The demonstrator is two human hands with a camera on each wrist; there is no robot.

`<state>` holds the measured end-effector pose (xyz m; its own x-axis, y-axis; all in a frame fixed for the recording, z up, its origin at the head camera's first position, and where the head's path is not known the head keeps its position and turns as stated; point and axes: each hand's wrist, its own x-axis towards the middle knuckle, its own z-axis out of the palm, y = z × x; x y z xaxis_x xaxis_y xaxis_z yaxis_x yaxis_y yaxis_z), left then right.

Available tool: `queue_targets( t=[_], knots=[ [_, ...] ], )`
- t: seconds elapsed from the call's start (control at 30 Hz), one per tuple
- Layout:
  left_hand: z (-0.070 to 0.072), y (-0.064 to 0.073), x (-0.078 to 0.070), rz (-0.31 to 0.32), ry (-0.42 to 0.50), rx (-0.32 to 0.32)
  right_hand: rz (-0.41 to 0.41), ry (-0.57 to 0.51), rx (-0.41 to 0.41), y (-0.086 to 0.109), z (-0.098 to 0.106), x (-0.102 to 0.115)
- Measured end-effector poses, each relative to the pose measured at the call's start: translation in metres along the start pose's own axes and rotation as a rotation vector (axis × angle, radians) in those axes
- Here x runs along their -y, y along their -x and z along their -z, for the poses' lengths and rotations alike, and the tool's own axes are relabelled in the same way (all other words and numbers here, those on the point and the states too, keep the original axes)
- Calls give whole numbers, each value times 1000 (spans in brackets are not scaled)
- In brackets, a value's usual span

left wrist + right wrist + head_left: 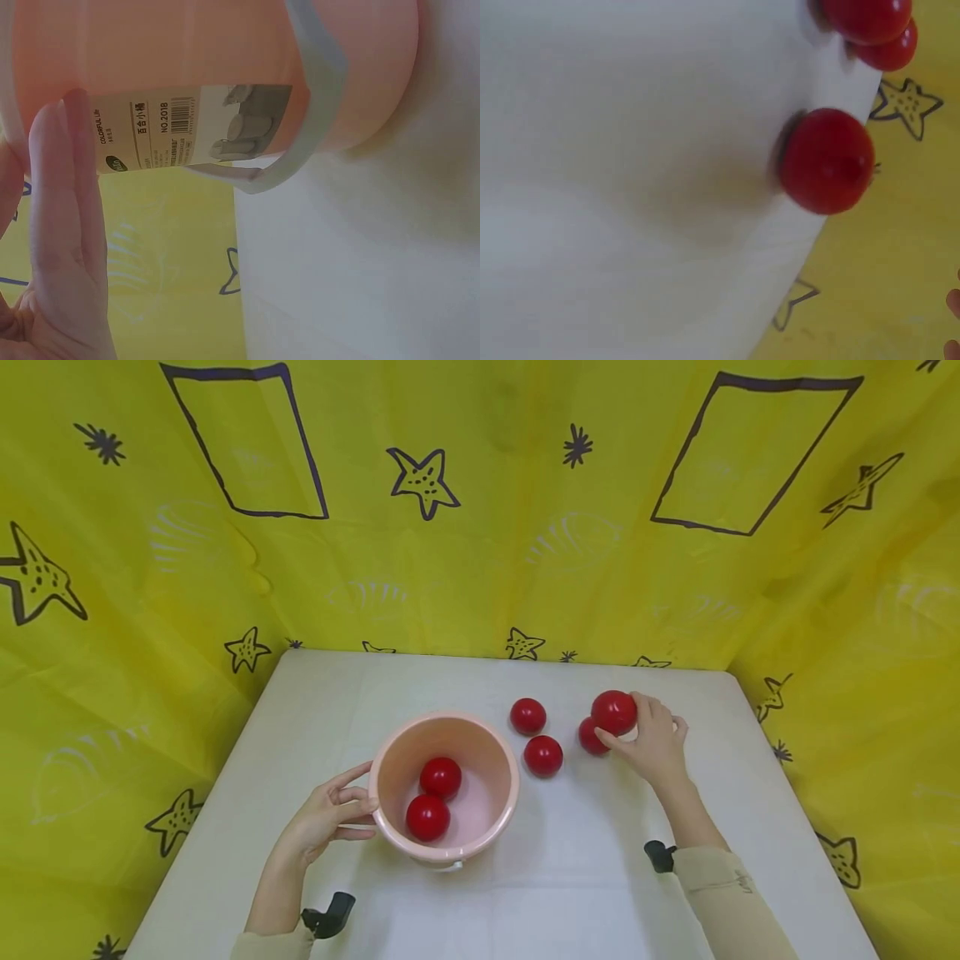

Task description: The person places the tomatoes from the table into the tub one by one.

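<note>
In the head view my right hand point(651, 737) pinches a shiny red ball point(614, 712) between thumb and fingers. It is over the table's right side and partly covers a second red ball point(592, 737) below it. My left hand point(327, 814) touches the left side of a pink bucket point(508, 777), its fingers lying fairly straight against the outer wall under the rim. Inside the bucket sit two red balls point(441, 777). The left wrist view shows the bucket's label point(142, 135) beside these fingers. Only fingertips point(953, 303) of the right hand enter the right wrist view; the held ball is not clearly seen there.
Two more red balls point(528, 716) lie on the white table point(600, 877) between the bucket and my right hand. The bucket's pale handle point(319, 112) hangs down at its side. A yellow patterned curtain point(495, 568) encloses the table's back and sides.
</note>
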<state>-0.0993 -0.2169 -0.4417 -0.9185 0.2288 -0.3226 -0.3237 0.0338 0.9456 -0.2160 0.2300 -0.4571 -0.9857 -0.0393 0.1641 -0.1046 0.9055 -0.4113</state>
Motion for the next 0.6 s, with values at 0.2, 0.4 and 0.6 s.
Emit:
queue_targets(
  t=[0.2, 0.4, 0.6],
  knots=[
    [0, 0, 0, -1, 3, 0, 179, 13, 15, 3, -1, 46],
    [0, 0, 0, -2, 3, 1, 367, 51, 44, 9, -4, 87],
    [1, 0, 0, -6, 6, 4, 577, 103, 55, 12, -9, 121]
  ],
)
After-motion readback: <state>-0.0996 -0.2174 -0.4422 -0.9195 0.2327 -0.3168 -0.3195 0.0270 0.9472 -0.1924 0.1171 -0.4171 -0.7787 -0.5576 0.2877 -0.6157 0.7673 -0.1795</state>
